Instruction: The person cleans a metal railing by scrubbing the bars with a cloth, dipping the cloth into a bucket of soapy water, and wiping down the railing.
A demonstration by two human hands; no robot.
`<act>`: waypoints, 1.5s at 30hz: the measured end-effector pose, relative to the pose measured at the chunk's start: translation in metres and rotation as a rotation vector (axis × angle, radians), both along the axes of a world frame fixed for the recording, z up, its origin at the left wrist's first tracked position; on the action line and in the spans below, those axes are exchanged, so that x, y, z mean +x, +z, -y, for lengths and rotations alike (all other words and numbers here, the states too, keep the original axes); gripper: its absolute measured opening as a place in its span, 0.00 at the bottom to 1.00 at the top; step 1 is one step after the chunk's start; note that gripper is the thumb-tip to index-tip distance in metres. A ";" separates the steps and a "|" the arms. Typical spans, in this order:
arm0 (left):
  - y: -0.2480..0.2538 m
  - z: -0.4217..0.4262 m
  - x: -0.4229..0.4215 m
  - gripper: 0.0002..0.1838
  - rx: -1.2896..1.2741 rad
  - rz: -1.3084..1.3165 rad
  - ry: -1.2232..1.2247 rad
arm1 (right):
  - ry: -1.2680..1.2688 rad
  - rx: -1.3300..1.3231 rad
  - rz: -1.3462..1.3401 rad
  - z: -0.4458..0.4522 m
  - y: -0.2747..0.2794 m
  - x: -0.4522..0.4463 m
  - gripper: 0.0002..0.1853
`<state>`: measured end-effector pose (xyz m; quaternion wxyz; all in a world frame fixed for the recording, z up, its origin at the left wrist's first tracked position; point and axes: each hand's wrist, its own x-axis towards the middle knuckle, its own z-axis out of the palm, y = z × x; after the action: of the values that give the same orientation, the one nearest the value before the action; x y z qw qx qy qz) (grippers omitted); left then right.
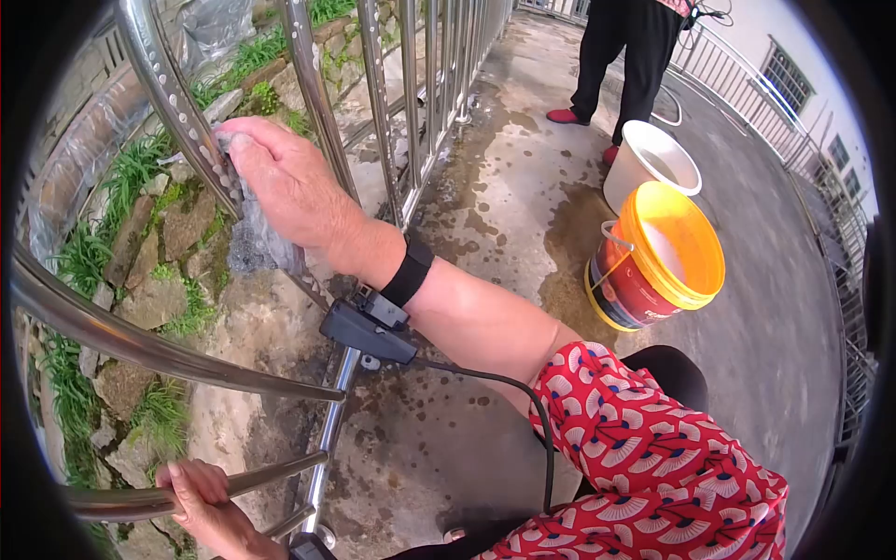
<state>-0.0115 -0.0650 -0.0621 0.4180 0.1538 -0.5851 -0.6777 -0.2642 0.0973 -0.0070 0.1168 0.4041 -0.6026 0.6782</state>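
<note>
1. Soapy cloth (pixel 264 241): grey, sudsy, bunched under the fingers of the right hand (pixel 297 194) and hanging below them. Those fingers are clamped on it against a curved metal bar (pixel 170 86); the tight grip probably keeps the wet fabric pressed to the metal.

2. Above the right fingers: white suds bead along the bar. A neighbouring upright (pixel 315 93), to their right, is spotted too.

3. Well below them: the left hand (pixel 207 509), fingers wrapped round a lower rail (pixel 107 504), likely to steady the body.

4. Back from the right fingers, at the wrist: black band (pixel 408 273), dark device (pixel 369 329) just below. Its cable (pixel 509 381) runs to the patterned sleeve (pixel 644 439), perhaps to stay clear of the hand.

5. Left of the right fingers, past the bar: rocks (pixel 187 224) and grass (pixel 84 261).

6. Well right of them, on concrete: yellow-rimmed bucket (pixel 623 280), whitish contents; white bucket (pixel 623 177) just behind. Both seem placed to stay clear of the railing.

7. Farthest out: another person (pixel 644 56), dark trousers, red shoes, standing near the white bucket.
</note>
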 end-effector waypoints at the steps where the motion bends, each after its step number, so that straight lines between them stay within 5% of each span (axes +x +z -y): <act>1: 0.001 0.002 0.004 0.15 -0.015 -0.001 -0.004 | 0.027 0.000 0.046 0.005 -0.007 -0.003 0.20; 3: 0.000 0.005 0.006 0.16 -0.032 -0.018 -0.081 | -0.252 0.120 -0.356 0.010 -0.043 -0.011 0.16; 5: 0.002 0.003 0.006 0.16 0.002 -0.020 -0.099 | -0.085 0.053 0.093 0.010 -0.080 0.008 0.17; 7: 0.003 0.001 0.005 0.15 0.009 -0.030 -0.074 | -0.181 0.102 0.221 0.012 -0.135 0.015 0.17; 13: 0.004 -0.002 0.003 0.23 -0.037 0.035 -0.041 | -0.339 0.284 0.387 0.013 -0.308 0.025 0.17; 14: 0.004 -0.001 0.003 0.23 -0.029 0.030 -0.063 | -0.398 0.329 0.258 0.011 -0.330 0.026 0.16; 17: 0.004 0.000 0.004 0.23 -0.016 0.017 -0.063 | -0.407 0.388 0.166 0.011 -0.337 0.042 0.14; 21: 0.006 -0.003 0.003 0.21 -0.004 0.032 -0.030 | -0.507 0.435 0.424 0.022 -0.335 0.107 0.22; 22: 0.001 -0.001 0.002 0.09 -0.007 -0.055 -0.035 | -0.455 0.493 0.449 0.024 -0.337 0.120 0.25; 27: 0.003 -0.001 0.001 0.16 -0.027 -0.029 -0.017 | -0.409 0.712 0.292 0.035 -0.313 0.139 0.23; 31: 0.007 -0.002 0.000 0.16 0.003 -0.024 0.007 | 0.054 1.293 -0.266 0.048 -0.289 0.069 0.15; 34: 0.009 -0.007 -0.001 0.16 0.006 -0.008 0.022 | 0.138 1.635 -0.445 0.083 -0.285 0.046 0.11; 37: 0.003 0.002 0.003 0.15 -0.020 -0.026 -0.014 | 0.055 1.866 -0.227 0.105 -0.297 0.025 0.12; 41: 0.001 0.004 0.005 0.13 -0.024 -0.034 -0.049 | 0.089 1.856 -0.102 0.102 -0.297 0.017 0.14; 45: 0.001 0.003 0.005 0.12 -0.002 -0.032 -0.046 | 0.301 1.751 -0.328 0.089 -0.292 0.022 0.14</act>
<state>-0.0064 -0.0675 -0.0607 0.4116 0.1290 -0.5824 -0.6890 -0.2422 0.0081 -0.2985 -0.2381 0.5144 -0.8198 -0.0810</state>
